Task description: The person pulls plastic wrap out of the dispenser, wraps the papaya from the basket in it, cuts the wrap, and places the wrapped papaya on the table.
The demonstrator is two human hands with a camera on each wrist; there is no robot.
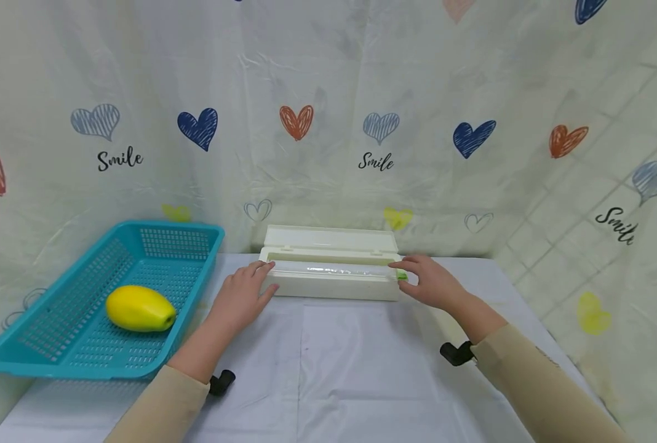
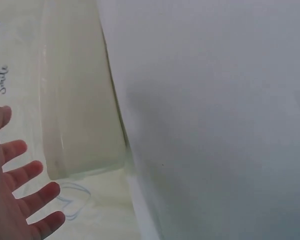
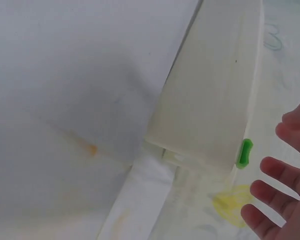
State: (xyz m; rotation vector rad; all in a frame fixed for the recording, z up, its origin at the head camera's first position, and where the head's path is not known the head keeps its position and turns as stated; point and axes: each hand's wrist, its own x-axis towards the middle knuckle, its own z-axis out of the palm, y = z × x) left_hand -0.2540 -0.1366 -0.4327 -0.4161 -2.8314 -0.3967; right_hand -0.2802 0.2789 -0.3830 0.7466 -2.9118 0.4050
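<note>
A long white cling film dispenser (image 1: 334, 289) stands at the back of the table, its lid (image 1: 331, 239) tipped back. Inside lies a shiny roll of cling film (image 1: 334, 269). My left hand (image 1: 242, 294) is at the left end of the dispenser, its fingers spread in the left wrist view. At the other end is my right hand (image 1: 432, 284), with index finger and thumb apart near the roll's end. Close to those fingers, a small green piece (image 3: 244, 153) sits on the dispenser's edge. Whether the fingertips touch the film is hard to tell.
A blue plastic basket (image 1: 195, 271) stands on the left and holds a yellow papaya-like fruit (image 1: 140, 309). White cloth (image 1: 350, 369) covers the table. Behind it hangs a pale curtain (image 1: 328, 74) printed with hearts.
</note>
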